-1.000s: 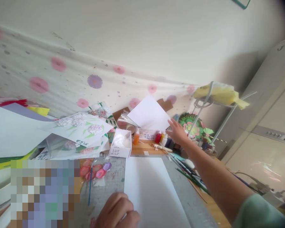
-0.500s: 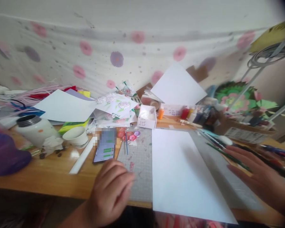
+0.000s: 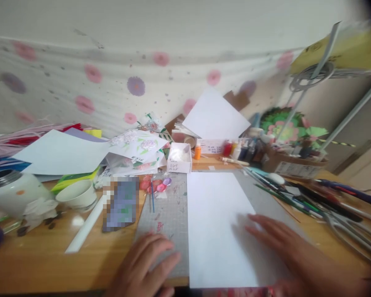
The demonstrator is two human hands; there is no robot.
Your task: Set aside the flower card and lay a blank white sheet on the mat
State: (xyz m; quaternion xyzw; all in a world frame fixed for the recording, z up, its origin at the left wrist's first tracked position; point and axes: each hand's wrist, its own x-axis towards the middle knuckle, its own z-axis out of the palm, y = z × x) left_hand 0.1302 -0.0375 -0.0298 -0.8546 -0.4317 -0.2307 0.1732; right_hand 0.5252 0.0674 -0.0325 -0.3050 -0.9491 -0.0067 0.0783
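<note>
Broadly, a white cloth backdrop printed with pink and purple flowers (image 3: 92, 74) hangs behind a cluttered wooden desk (image 3: 49, 264). On the desk lies a grey gridded cutting mat (image 3: 170, 218), and on the mat's right half sits a large blank white sheet of paper (image 3: 216, 222), its near edge reaching the desk's front edge.

The right hand (image 3: 284, 243) lies flat on the lower right part of that sheet, fingers spread and loose, gripping nothing. The left hand (image 3: 145, 268) rests on the near left corner of the mat, just beside the sheet, fingers half curled and empty.

To the left stand a white jar with a dark rim (image 3: 9, 194) and a small white cup (image 3: 77, 196), with pale sheets of card (image 3: 58, 152) piled behind them. A flower-painted card (image 3: 139, 146) carries dark handwriting that is too blurred to read.

Behind the mat sits a small white open box (image 3: 179, 159) with dark scribbled marks on its front, also unreadable, and near it a row of little paint bottles, orange and red (image 3: 227, 148). Pens and brushes (image 3: 299, 198) lie scattered to the right. A thin blue brush (image 3: 152, 198) lies on the mat beside pink paper petals (image 3: 156, 184).
</note>
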